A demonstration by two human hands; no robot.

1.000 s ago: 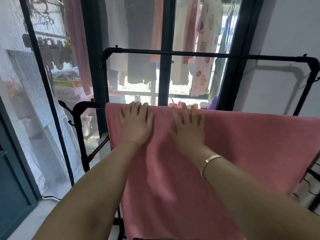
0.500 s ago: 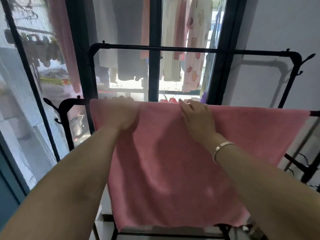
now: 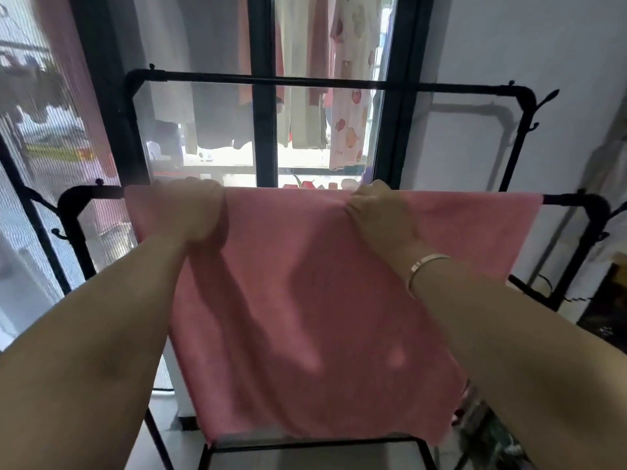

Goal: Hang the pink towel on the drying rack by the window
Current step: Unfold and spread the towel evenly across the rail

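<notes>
The pink towel (image 3: 305, 300) hangs draped over the near rail of the black drying rack (image 3: 73, 201) in front of the window. My left hand (image 3: 196, 208) curls over the rail near the towel's left end, fingers closed on the fabric. My right hand (image 3: 380, 212), with a bracelet on the wrist, pinches the towel's top edge right of centre, bunching the cloth there. The towel's far side behind the rail is hidden.
A higher rear rail (image 3: 305, 81) of the rack spans the window. Clothes (image 3: 349, 96) hang outside behind the glass. A mesh screen (image 3: 40, 147) is at the left, a white wall (image 3: 526, 45) at the right, and dark clutter (image 3: 604, 300) low right.
My hands went from lying flat on the towel to gripping its top edge at the rail, and they have spread farther apart. The view has moved closer and lower.
</notes>
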